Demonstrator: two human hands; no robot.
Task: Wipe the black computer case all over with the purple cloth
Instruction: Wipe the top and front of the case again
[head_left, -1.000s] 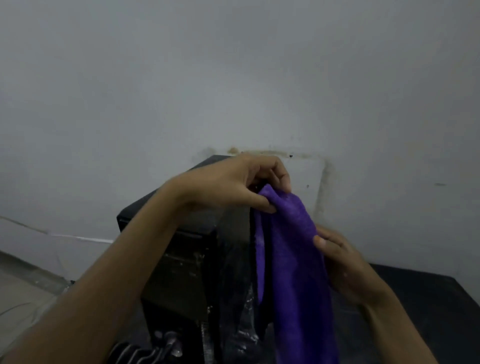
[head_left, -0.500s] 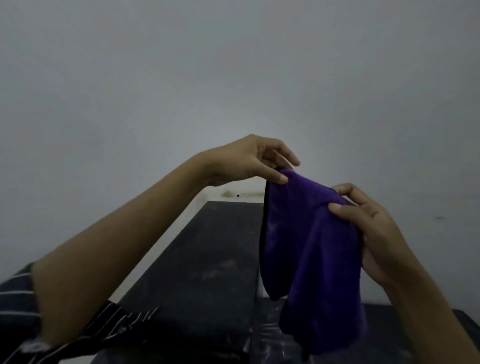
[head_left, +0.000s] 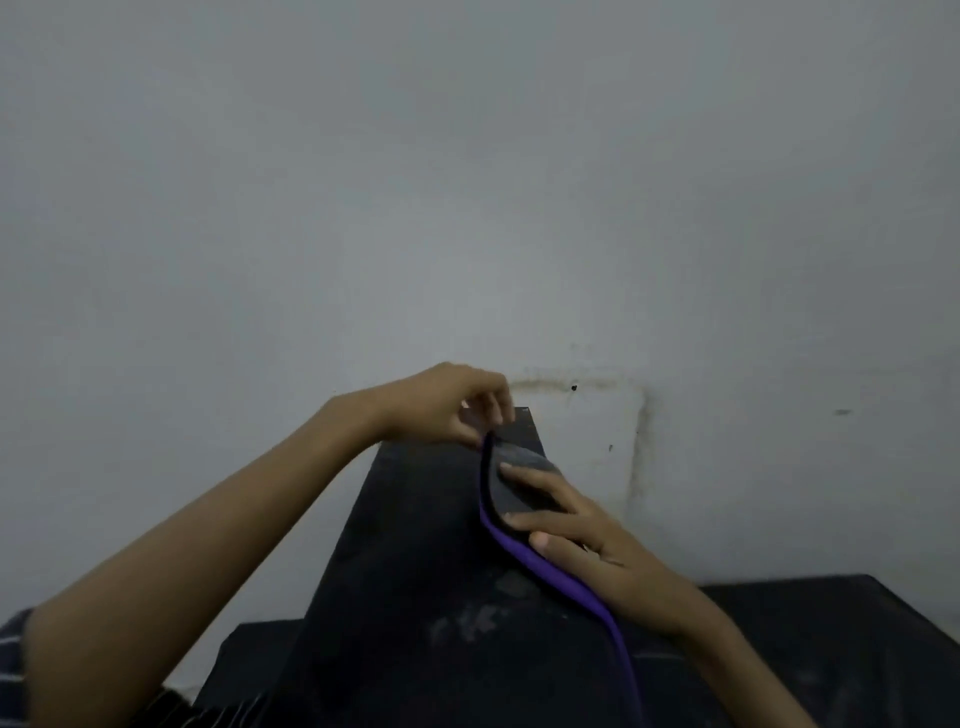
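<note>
matt black case (head_left: 415, 545), soft purple cloth (head_left: 561, 577)

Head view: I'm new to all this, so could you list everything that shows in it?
case: one, black, centre, running away toward the wall
cloth: one, purple, draped along the case's right edge
table: one, black, under and right of the case
wall: one, grey-white, behind, stained near the case's far end
sleeve: one, dark with pale stripes, lower left
left hand: one, bare, pinches the cloth's far corner
right hand: one, bare, fingers straight, presses on the cloth
</note>
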